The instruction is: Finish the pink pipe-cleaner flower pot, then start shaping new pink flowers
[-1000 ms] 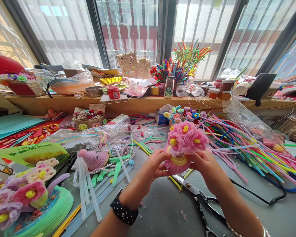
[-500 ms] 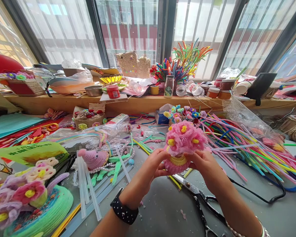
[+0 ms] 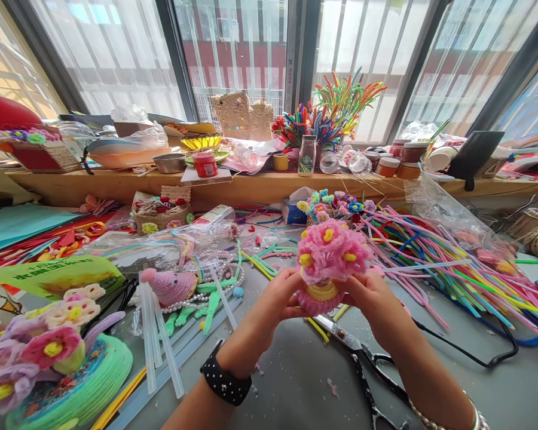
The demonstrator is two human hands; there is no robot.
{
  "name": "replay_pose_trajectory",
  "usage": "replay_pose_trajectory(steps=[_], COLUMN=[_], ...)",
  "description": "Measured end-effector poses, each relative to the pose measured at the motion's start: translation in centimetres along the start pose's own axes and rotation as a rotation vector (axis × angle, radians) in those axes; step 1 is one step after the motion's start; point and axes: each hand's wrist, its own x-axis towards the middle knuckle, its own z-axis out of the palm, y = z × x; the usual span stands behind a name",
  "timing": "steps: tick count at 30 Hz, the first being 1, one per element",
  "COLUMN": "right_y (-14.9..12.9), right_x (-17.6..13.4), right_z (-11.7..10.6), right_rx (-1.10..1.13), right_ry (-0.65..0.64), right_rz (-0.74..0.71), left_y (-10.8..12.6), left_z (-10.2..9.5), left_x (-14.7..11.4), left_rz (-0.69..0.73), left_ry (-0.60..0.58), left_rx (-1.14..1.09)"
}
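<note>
Between my two hands is a small crocheted flower pot (image 3: 321, 292), pink with a yellow band, topped by fluffy pink flowers (image 3: 332, 254) with yellow centres. My left hand (image 3: 275, 301) grips its left side, fingers curled underneath and thumb near the blooms. From the right, my right hand (image 3: 371, 295) is closed on the other side, with its fingertips partly hidden behind the pot. The pot is upright, held above the grey table. Below it lie black-handled scissors (image 3: 356, 352), blades pointing up toward the pot, and a yellow pipe cleaner (image 3: 318, 330).
Clear glue sticks (image 3: 155, 340), a pink crocheted animal (image 3: 170, 288) and a green woven piece with flowers (image 3: 103, 382) lie left. Heaped pipe cleaners (image 3: 430, 257) and a black cable (image 3: 470, 355) lie right. Jars (image 3: 388, 167) and a glass bottle (image 3: 307, 156) line the windowsill.
The flower pot has shifted and tilted slightly to the left in my hands. Both hands keep their hold, almost unmoved.
</note>
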Motion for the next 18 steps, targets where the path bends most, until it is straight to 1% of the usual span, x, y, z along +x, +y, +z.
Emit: replay_pose_trajectory(steps=[3, 10, 15, 18], right_y=[0.12, -0.01, -0.08, -0.14], right_x=[0.06, 0.05, -0.04, -0.04], right_z=[-0.01, 0.12, 0.05, -0.01], right_rx=[0.011, -0.004, -0.024, -0.042], right_ry=[-0.003, 0.006, 0.003, -0.006], right_rz=[0.002, 0.002, -0.005, -0.014], left_y=[-0.05, -0.09, -0.09, -0.12], left_z=[0.02, 0.10, 0.10, 0.05], left_x=[0.06, 0.08, -0.03, 0.03], left_rz=[0.004, 0.006, 0.034, 0.019], left_ry=[-0.004, 0.027, 0.019, 0.019], left_rx=[0.003, 0.007, -0.006, -0.006])
